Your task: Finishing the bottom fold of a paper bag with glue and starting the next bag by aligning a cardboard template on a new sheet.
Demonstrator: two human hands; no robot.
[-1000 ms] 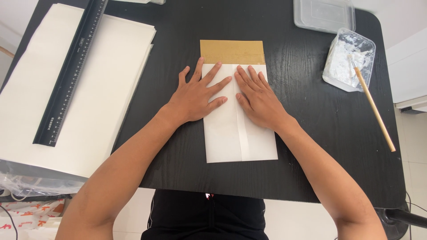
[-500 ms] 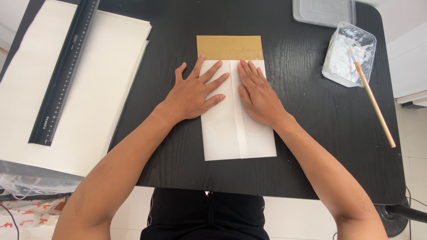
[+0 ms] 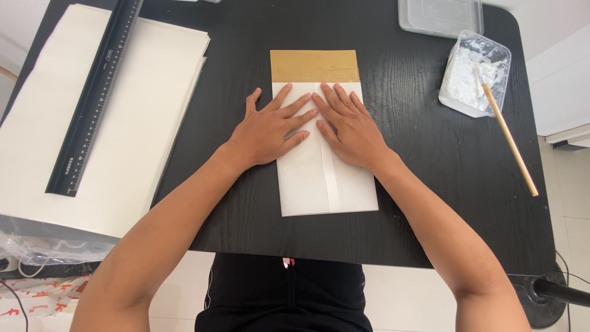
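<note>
Your left hand [image 3: 270, 130] and right hand [image 3: 350, 128] stay flat, fingers spread, pinching nothing, on the folded white paper [image 3: 326, 181] mid-table [image 3: 430, 203]; your fingertips have drawn closer together at its seam.

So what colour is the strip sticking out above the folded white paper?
The strip is a golden tan, like kraft card, clearest in the head view.
</note>
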